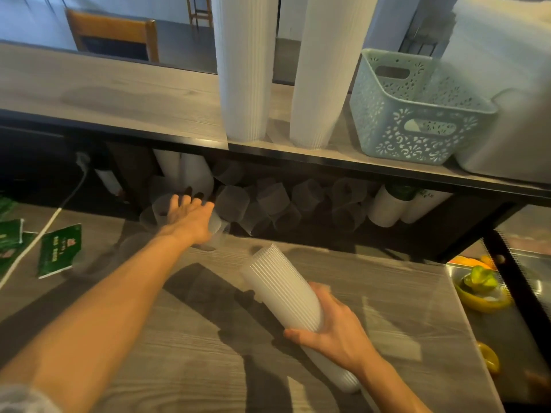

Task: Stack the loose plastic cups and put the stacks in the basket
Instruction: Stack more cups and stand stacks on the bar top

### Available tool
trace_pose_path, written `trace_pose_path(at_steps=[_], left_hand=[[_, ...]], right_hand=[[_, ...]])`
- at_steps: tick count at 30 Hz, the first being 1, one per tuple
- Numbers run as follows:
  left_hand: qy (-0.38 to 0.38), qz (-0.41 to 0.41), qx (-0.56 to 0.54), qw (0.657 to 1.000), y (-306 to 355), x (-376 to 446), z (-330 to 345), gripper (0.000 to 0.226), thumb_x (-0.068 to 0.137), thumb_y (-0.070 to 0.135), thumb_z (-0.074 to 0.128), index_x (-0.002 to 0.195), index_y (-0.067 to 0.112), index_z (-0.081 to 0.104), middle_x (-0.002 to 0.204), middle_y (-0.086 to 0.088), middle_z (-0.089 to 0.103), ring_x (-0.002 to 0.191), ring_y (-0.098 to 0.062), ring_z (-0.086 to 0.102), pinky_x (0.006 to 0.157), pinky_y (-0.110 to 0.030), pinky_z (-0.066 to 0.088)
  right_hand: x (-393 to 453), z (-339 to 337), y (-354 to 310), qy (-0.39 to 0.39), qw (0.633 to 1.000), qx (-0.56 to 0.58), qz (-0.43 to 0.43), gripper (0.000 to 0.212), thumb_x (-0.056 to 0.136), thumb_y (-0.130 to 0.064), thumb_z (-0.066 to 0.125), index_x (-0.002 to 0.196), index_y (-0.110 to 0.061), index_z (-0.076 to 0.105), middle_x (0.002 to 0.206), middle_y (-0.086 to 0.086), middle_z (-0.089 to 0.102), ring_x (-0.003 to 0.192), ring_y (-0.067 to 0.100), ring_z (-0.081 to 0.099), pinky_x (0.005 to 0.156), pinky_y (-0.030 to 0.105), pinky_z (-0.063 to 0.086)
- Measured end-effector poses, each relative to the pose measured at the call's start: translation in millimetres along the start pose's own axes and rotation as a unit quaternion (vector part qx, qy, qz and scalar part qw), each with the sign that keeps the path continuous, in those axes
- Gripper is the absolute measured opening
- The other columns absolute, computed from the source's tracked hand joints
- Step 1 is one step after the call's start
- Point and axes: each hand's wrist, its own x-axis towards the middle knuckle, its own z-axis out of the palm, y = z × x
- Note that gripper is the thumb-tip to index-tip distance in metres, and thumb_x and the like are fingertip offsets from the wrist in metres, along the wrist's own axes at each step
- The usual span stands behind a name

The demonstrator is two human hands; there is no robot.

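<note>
Head view: right hand (334, 329) grips cup stack (286, 296), tilted over counter (179, 338). Left hand (190, 216), fingers straight, touches loose cups (232, 204) under shelf. Basket (417, 108) up on shelf.

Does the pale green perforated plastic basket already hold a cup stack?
No: the basket looks empty; the right hand grips one stack.

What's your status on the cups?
Right hand grips cup stack. Left hand open, reaching loose cups under shelf. Basket empty, unobstructed.
</note>
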Motion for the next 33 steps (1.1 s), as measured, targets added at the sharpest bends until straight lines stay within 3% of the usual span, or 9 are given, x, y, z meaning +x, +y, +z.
trace_pose_path(at_steps=[4,12,15,18,22,24,26,28,33], left_hand=[[0.034,0.012,0.02,0.999,-1,3,-2,0.048,0.087,0.037,0.064,0.131,0.023,0.049,0.133,-0.005,0.053,0.127,-0.027,0.043,0.113,-0.044,0.023],[0.116,0.043,0.01,0.992,-14,-8,-7,0.065,0.083,0.056,0.064,0.135,0.022,0.045,0.133,-0.007,0.051,0.123,-0.026,0.046,0.101,-0.038,0.034],[0.134,0.044,-0.056,0.988,-22,-18,-9,0.067,0.08,0.056,0.067,0.13,0.018,0.044,0.129,-0.008,0.049,0.119,-0.028,0.047,0.099,-0.041,0.039],[0.143,0.01,-0.217,0.966,-27,-33,-14,0.067,0.076,0.058,0.073,0.122,0.018,0.045,0.125,-0.008,0.048,0.115,-0.03,0.05,0.092,-0.043,0.043],[0.17,-0.015,-0.437,0.883,-24,-57,-15,0.072,0.078,0.055,0.073,0.137,0.025,0.044,0.131,-0.008,0.049,0.118,-0.03,0.051,0.096,-0.041,0.043],[0.136,-0.038,-0.543,0.828,-19,-70,-12,0.065,0.076,0.061,0.07,0.131,0.032,0.051,0.126,-0.003,0.055,0.113,-0.026,0.056,0.096,-0.042,0.048],[0.091,-0.049,-0.706,0.701,-5,-84,-9,0.046,0.077,0.059,0.069,0.112,0.032,0.058,0.118,-0.001,0.06,0.107,-0.023,0.062,0.09,-0.041,0.054],[0.077,-0.063,-0.799,0.594,13,-100,-4,0.021,0.087,0.04,0.069,0.1,0.029,0.057,0.114,-0.003,0.061,0.104,-0.02,0.063,0.088,-0.037,0.054],[0.074,-0.079,-0.864,0.492,47,-119,-2,0.032,0.093,0.026,0.061,0.122,0.02,0.05,0.117,-0.004,0.058,0.11,-0.022,0.06,0.083,-0.037,0.054]], right_hand=[[0,7,-8,0.005,1.0,0.023,0.019,0.099,0.054,-0.081,0.065,0.141,-0.047,0.03,0.13,-0.012,0.053,0.113,0.013,0.054,0.096,0.036,0.049],[0,12,-11,0.021,0.999,0.016,0.034,0.097,0.057,-0.082,0.067,0.14,-0.047,0.031,0.128,-0.012,0.055,0.111,0.012,0.054,0.094,0.037,0.05],[-1,13,-12,0.019,0.999,0.014,0.036,0.096,0.059,-0.08,0.068,0.14,-0.046,0.03,0.129,-0.011,0.053,0.111,0.012,0.054,0.094,0.035,0.051],[-1,13,-14,0.012,0.999,0.01,0.034,0.097,0.062,-0.077,0.071,0.142,-0.045,0.027,0.134,-0.01,0.051,0.113,0.012,0.052,0.096,0.033,0.049],[1,11,-16,0.004,0.999,0.007,0.034,0.099,0.059,-0.079,0.07,0.142,-0.046,0.027,0.135,-0.01,0.049,0.115,0.012,0.051,0.098,0.035,0.049],[2,8,-15,-0.001,1.0,0.007,0.027,0.101,0.059,-0.079,0.07,0.143,-0.044,0.027,0.136,-0.011,0.047,0.115,0.012,0.05,0.099,0.035,0.049],[2,5,-14,-0.01,1.0,-0.001,0.02,0.1,0.058,-0.08,0.069,0.141,-0.045,0.026,0.134,-0.012,0.048,0.114,0.011,0.051,0.098,0.035,0.05],[1,3,-13,-0.014,1.0,-0.009,0.012,0.1,0.056,-0.082,0.068,0.14,-0.047,0.026,0.132,-0.013,0.049,0.113,0.011,0.052,0.097,0.035,0.051],[-1,-3,-12,-0.023,0.999,-0.015,-0.016,0.099,0.055,-0.083,0.066,0.139,-0.047,0.028,0.129,-0.01,0.052,0.112,0.014,0.054,0.095,0.033,0.049]])
